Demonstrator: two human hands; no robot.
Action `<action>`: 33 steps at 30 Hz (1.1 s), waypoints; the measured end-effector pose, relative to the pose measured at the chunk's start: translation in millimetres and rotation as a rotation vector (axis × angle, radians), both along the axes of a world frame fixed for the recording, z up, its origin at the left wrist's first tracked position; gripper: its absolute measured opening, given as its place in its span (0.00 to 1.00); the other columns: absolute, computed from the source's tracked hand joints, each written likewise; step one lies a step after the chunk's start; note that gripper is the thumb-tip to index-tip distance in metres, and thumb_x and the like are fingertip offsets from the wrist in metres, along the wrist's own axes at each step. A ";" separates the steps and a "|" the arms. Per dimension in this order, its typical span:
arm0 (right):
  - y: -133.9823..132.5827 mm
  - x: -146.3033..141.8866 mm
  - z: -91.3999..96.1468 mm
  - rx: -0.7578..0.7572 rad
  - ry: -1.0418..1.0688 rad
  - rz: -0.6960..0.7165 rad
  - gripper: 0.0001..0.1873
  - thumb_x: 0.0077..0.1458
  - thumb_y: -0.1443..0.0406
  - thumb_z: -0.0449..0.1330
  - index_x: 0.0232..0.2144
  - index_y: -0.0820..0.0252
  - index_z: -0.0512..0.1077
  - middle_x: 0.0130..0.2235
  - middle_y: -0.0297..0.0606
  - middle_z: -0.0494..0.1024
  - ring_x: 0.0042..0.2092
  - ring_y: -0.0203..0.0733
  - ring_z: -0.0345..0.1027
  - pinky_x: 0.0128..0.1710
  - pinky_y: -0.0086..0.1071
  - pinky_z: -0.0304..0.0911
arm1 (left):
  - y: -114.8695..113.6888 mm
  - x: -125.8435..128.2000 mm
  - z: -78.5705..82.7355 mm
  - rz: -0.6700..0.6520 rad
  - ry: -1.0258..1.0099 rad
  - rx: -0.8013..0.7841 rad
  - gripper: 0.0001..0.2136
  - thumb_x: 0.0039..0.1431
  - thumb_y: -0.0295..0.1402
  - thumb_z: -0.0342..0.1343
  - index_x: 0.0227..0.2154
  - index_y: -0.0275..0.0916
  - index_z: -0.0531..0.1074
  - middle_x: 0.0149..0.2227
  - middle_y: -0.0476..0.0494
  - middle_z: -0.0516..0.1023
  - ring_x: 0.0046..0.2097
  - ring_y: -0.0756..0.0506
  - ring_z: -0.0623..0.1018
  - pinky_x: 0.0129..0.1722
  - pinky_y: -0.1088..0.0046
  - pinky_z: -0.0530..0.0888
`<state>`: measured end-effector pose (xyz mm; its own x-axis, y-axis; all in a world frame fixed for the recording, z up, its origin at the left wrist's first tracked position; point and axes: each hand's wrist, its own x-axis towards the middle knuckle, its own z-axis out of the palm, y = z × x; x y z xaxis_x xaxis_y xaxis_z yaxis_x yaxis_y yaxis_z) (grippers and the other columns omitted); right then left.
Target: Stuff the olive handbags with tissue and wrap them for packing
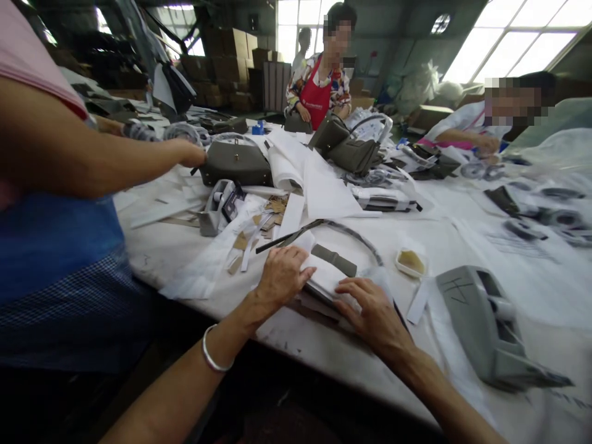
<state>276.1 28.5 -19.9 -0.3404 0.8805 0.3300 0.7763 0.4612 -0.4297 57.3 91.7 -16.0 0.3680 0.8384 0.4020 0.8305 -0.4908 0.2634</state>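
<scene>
A grey handbag (333, 260) lies in front of me at the table's near edge, partly covered by white paper (324, 279). Its long handle (358, 235) arches over the far side, wrapped in clear film. My left hand (284, 271) is closed over the left end of the covered bag, thumb on the paper. At the right end, my right hand (367, 305) grips with bent fingers on the paper and the thumb on the near side. The bag's underside is hidden.
A small dish of yellowish stuff (411, 263) and another grey bag (481, 327) are to the right. Scraps (272, 216) and a tape dispenser (217, 206) lie left. A co-worker's arm (139, 160) reaches in from the left toward a dark bag (237, 161). Two other people work across the table.
</scene>
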 end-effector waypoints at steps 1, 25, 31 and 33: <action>0.7 -1.5 -2.6 -0.002 0.013 0.002 0.07 0.60 0.62 0.58 0.40 0.55 0.73 0.44 0.41 0.77 0.47 0.49 0.70 0.48 0.45 0.64 | -2.8 -1.0 0.7 -0.006 0.001 -0.046 0.11 0.61 0.39 0.59 0.42 0.38 0.74 0.42 0.42 0.78 0.46 0.40 0.76 0.49 0.59 0.71; -35.7 5.1 2.0 -0.062 -0.002 0.146 0.17 0.62 0.56 0.57 0.50 0.54 0.70 0.53 0.43 0.75 0.56 0.50 0.66 0.56 0.49 0.62 | -37.9 2.0 -33.9 -0.280 -0.153 -0.163 0.14 0.69 0.32 0.45 0.35 0.39 0.76 0.37 0.48 0.80 0.40 0.47 0.76 0.44 0.68 0.68; -27.3 -11.8 -0.2 -0.102 -0.110 0.149 0.15 0.61 0.56 0.59 0.46 0.57 0.70 0.46 0.43 0.77 0.48 0.50 0.69 0.51 0.48 0.63 | -27.0 12.9 -35.5 -0.158 -0.141 -0.087 0.14 0.68 0.32 0.45 0.31 0.37 0.74 0.32 0.46 0.80 0.38 0.46 0.77 0.44 0.67 0.69; -23.1 -16.7 0.8 -0.112 -0.103 0.133 0.14 0.61 0.55 0.59 0.43 0.57 0.71 0.43 0.42 0.78 0.46 0.49 0.70 0.49 0.46 0.63 | -24.1 13.0 -34.7 -0.136 -0.137 -0.084 0.14 0.68 0.32 0.46 0.31 0.38 0.74 0.32 0.46 0.80 0.38 0.47 0.77 0.43 0.68 0.70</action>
<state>259.4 5.4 -19.1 -0.4830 0.8547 0.1902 0.7542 0.5164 -0.4056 70.4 67.6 -50.6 0.4272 0.8174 0.3866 0.7117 -0.5677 0.4139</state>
